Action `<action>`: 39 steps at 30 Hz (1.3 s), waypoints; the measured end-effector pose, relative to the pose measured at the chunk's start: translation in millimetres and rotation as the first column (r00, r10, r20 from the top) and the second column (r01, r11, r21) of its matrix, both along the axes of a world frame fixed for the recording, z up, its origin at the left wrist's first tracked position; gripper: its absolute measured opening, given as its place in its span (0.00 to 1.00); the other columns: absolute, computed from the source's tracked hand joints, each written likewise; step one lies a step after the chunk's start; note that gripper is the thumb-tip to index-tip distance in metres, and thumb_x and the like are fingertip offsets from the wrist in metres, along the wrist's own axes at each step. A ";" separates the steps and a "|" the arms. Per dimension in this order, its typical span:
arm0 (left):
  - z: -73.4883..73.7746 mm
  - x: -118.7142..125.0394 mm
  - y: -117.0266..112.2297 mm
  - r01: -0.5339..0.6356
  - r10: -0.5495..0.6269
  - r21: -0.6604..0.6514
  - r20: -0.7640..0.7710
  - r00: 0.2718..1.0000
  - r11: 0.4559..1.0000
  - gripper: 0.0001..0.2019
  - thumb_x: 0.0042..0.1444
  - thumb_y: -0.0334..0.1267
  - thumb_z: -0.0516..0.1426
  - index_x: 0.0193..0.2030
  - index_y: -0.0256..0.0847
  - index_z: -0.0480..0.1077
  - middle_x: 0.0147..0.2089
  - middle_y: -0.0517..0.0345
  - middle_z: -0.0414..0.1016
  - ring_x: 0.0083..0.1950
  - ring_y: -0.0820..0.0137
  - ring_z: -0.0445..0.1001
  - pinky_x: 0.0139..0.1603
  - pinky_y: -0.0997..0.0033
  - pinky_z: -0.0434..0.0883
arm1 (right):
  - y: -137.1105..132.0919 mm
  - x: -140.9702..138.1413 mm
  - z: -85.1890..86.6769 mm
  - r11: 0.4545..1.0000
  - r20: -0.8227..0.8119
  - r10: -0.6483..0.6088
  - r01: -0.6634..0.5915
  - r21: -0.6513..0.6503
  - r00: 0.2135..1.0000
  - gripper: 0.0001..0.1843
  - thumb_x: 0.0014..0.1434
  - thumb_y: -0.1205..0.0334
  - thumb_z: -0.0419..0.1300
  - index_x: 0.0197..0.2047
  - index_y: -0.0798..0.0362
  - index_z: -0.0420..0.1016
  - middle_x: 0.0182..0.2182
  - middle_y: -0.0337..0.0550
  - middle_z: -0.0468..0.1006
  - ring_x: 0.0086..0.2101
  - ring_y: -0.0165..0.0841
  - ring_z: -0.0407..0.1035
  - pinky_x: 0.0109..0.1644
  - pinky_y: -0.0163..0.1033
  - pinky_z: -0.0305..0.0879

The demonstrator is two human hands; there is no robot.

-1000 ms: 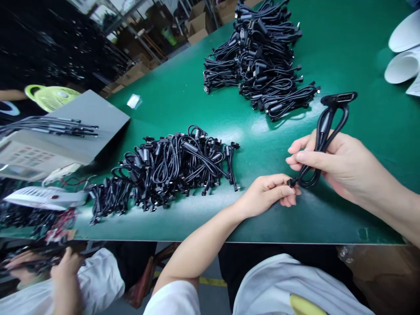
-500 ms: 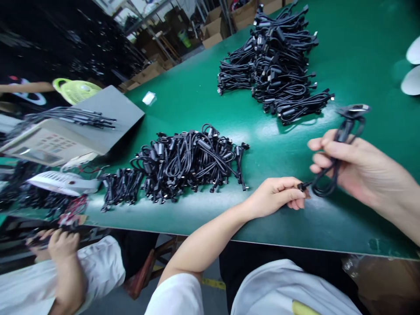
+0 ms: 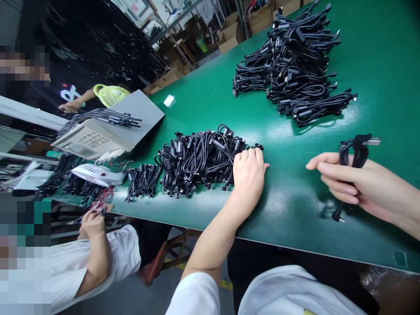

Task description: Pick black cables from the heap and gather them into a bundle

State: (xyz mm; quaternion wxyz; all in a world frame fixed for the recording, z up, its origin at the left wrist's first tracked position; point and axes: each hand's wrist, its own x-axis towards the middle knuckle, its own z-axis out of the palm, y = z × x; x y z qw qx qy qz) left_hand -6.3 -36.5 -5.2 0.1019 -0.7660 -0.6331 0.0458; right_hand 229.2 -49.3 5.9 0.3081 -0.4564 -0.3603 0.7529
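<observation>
In my right hand (image 3: 348,177) a folded black cable (image 3: 361,151) is held, its silver connector pointing right above the fingers and another plug hanging below the palm. That hand is raised over the green table, with the index finger stretched left and the other fingers closed round the cable. My left hand (image 3: 250,175) lies over the right end of a heap of black cables (image 3: 193,159). Its fingers curl down over a bundled cable (image 3: 259,146), whose end sticks out past the knuckles; the fingertips are hidden.
Another large stack of bundled black cables (image 3: 295,65) lies at the far side of the green table (image 3: 203,103). To the left stand a grey machine (image 3: 131,118) with cables on top, a white fan (image 3: 98,175) and a smaller cable row (image 3: 142,180). A co-worker's hands (image 3: 93,223) are at the left edge.
My left hand has let go of the cable end and moved left to the heap. My right hand still holds the cable, now gathered into a tighter bundle. The view has shifted left.
</observation>
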 end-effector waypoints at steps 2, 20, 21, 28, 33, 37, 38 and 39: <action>-1.8 2.5 -2.0 0.004 -0.006 -0.030 -0.052 0.999 1.000 0.09 0.66 0.36 0.53 0.48 0.35 0.68 0.47 0.43 0.72 0.48 0.56 0.71 0.49 0.57 0.67 | -0.9 -2.5 -5.0 0.999 0.000 0.031 -0.031 0.004 1.000 0.18 0.56 0.49 0.69 0.43 0.54 0.79 0.14 0.29 0.53 0.16 0.22 0.44 0.16 0.28 0.43; -13.5 3.2 -3.3 0.223 0.224 -0.315 0.907 0.357 0.922 0.17 0.57 0.38 0.63 0.52 0.41 0.70 0.43 0.56 0.72 0.39 0.71 0.70 0.46 0.68 0.69 | -3.8 -13.1 -27.1 0.997 0.051 0.079 -0.080 0.020 0.996 0.16 0.57 0.51 0.70 0.42 0.54 0.81 0.35 0.43 0.78 0.33 0.31 0.73 0.35 0.34 0.73; -10.8 5.8 -4.9 0.259 0.290 -0.333 0.938 0.189 0.907 0.17 0.56 0.39 0.64 0.51 0.40 0.70 0.42 0.57 0.72 0.39 0.72 0.69 0.45 0.71 0.69 | -4.5 -13.7 -27.9 0.997 0.046 0.068 -0.069 0.022 0.997 0.16 0.57 0.51 0.70 0.43 0.53 0.81 0.37 0.45 0.78 0.37 0.34 0.74 0.40 0.36 0.74; 0.3 24.0 -13.3 0.414 0.482 -0.333 0.810 -0.335 0.847 0.18 0.48 0.42 0.70 0.39 0.39 0.67 0.32 0.63 0.71 0.31 0.77 0.68 0.34 0.77 0.66 | -12.7 -19.8 -28.6 0.967 -0.104 0.221 -0.205 0.151 0.970 0.21 0.62 0.48 0.65 0.54 0.50 0.75 0.45 0.45 0.79 0.47 0.38 0.72 0.54 0.44 0.67; -1.8 24.7 -14.2 0.385 0.458 -0.306 0.790 -0.407 0.871 0.20 0.42 0.43 0.72 0.33 0.38 0.67 0.28 0.64 0.70 0.27 0.79 0.66 0.31 0.77 0.65 | -16.0 -18.7 -23.3 0.971 -0.173 0.235 -0.224 0.080 0.957 0.15 0.65 0.50 0.64 0.44 0.53 0.73 0.32 0.40 0.78 0.32 0.31 0.74 0.40 0.36 0.68; -1.9 26.7 -16.8 0.344 0.452 -0.318 0.772 -0.447 0.883 0.15 0.45 0.40 0.71 0.34 0.37 0.72 0.30 0.62 0.73 0.29 0.79 0.68 0.33 0.77 0.65 | -14.9 -16.4 -21.1 0.979 -0.242 0.177 -0.196 -0.057 0.954 0.15 0.62 0.51 0.67 0.39 0.55 0.73 0.31 0.41 0.79 0.30 0.32 0.76 0.36 0.35 0.71; -1.8 27.0 -17.1 0.331 0.456 -0.331 0.769 -0.449 0.884 0.15 0.46 0.40 0.71 0.36 0.37 0.73 0.30 0.62 0.74 0.29 0.79 0.68 0.33 0.77 0.65 | -14.5 -16.4 -21.3 0.979 -0.248 0.153 -0.182 -0.096 0.957 0.15 0.61 0.51 0.68 0.39 0.55 0.73 0.31 0.42 0.79 0.30 0.32 0.76 0.36 0.36 0.72; -1.8 27.1 -17.2 0.320 0.460 -0.343 0.764 -0.452 0.883 0.15 0.46 0.39 0.71 0.37 0.37 0.74 0.31 0.61 0.74 0.30 0.79 0.68 0.32 0.77 0.65 | -14.2 -16.6 -21.5 0.977 -0.247 0.133 -0.169 -0.132 0.960 0.15 0.60 0.52 0.68 0.39 0.55 0.74 0.30 0.42 0.79 0.29 0.33 0.77 0.35 0.36 0.73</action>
